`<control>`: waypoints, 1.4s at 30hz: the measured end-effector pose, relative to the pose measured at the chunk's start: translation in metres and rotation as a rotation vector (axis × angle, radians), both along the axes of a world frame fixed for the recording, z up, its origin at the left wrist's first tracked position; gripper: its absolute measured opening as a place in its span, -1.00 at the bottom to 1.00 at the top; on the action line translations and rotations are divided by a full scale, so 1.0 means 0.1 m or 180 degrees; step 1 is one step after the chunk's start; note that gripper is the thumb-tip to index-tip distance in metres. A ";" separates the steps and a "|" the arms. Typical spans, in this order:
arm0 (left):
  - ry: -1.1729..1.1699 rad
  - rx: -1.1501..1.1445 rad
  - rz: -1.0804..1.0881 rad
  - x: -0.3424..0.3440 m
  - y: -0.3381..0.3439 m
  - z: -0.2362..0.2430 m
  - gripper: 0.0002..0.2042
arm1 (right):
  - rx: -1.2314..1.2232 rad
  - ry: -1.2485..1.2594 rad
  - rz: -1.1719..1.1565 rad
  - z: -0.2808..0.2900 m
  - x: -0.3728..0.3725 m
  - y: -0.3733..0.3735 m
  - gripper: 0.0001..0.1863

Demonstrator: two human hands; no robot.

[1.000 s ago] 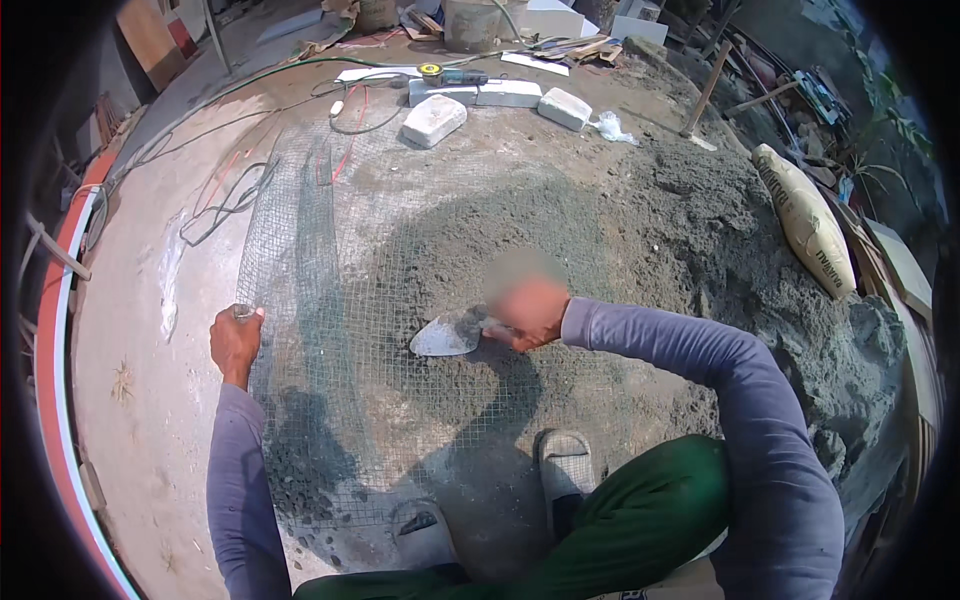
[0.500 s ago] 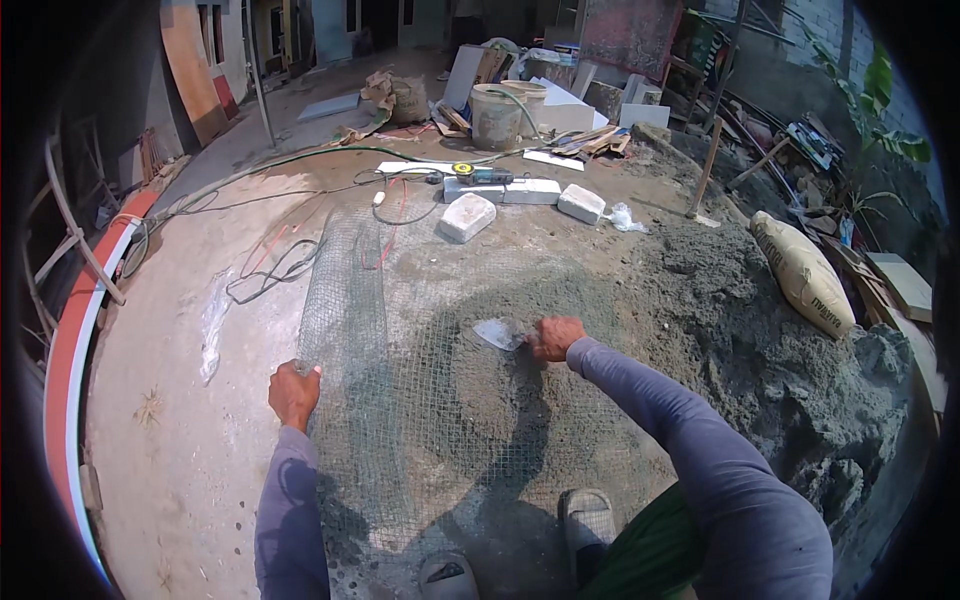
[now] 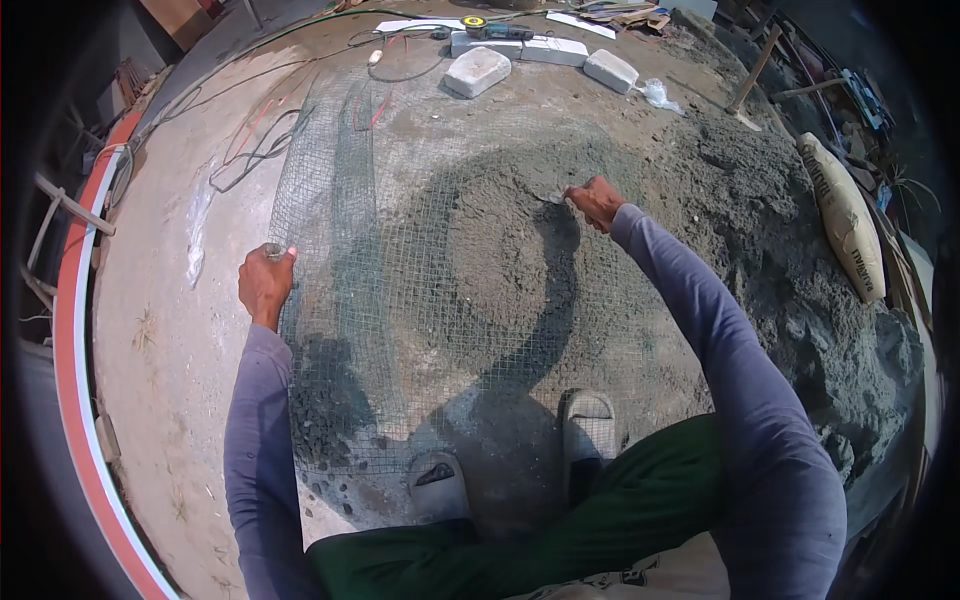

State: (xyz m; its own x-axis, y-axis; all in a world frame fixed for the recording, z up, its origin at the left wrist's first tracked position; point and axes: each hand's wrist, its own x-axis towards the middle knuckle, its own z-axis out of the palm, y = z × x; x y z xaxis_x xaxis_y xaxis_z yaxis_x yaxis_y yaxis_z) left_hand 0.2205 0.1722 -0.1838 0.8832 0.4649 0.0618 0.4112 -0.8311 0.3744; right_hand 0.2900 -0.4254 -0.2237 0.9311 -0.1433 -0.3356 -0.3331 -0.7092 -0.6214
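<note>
A greenish wire mesh lies over the ground before me, its left side doubled over in a strip. My left hand is closed on the mesh's left edge. Grey sand forms a rounded patch at the middle of the mesh. In my right hand is a trowel, its handle hidden by my fingers and its blade at the far right of the patch. Dark pebbles are gathered under my left forearm, near the mesh's near left corner.
A large heap of grey sand rises on the right, with a filled sack on it. Ahead lie white blocks and an angle grinder with its cable. My sandalled feet stand at the near mesh edge.
My view has tipped downward. The trowel has turned from showing its flat blade to nearly edge-on, and my right hand has shifted outward to the right. My left hand still grips the mesh edge.
</note>
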 end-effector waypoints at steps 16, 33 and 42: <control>0.0185 0.0303 -0.0060 0.04 0.29 -0.24 -0.54 | -0.0045 -0.0153 0.1831 -0.08 -0.06 0.64 -0.29; 0.0098 -0.0047 -0.0275 0.16 0.49 -0.46 -0.52 | -0.1476 -0.0593 0.1671 -0.03 -1.36 0.02 -0.46; 0.0116 0.0046 -0.0286 0.17 0.56 -0.46 -0.52 | -0.2007 -0.0875 0.1652 -0.20 -0.97 -0.29 -0.44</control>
